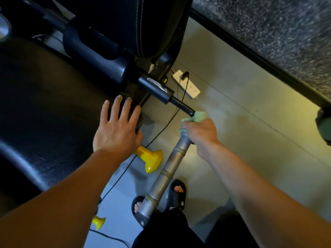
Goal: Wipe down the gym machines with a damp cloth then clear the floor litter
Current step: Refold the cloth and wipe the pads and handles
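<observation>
At the far left, a broad black padded seat of the gym machine [41, 104] fills the frame, its textured vinyl catching a dull sheen near the lower edge. The left hand [116, 127] lies palm down on the seat's right edge, fingers straight and spread apart, the fingertips reaching toward the black frame joint, the thumb tucked down over the edge; its forearm runs in from the bottom left corner. Just below that hand, on the pale grey concrete floor [241, 122], stands a bright yellow plastic dumbbell [150, 158], and a second small yellow piece [98, 221] shows lower down beside the forearm. A thin black cable [161, 130] trails across the floor between them.

Above the hand, a black tubular machine arm [155, 87] with a scuffed white mark slants down to the right and ends in a narrow black rod. At the rod's tip sits the pale green damp cloth [196, 117], bunched in the right hand [200, 131], whose fingers are curled round the cloth and the top of a grey metal ribbed handle bar [166, 172]. The cloth peeps out above and to the left of the knuckles. The right forearm stretches in from the lower right, wrist bent slightly downward.

Behind the rod lies a white power strip [187, 85] with a black plug in it. Two feet in black slide sandals [176, 192] stand beneath the grey bar
</observation>
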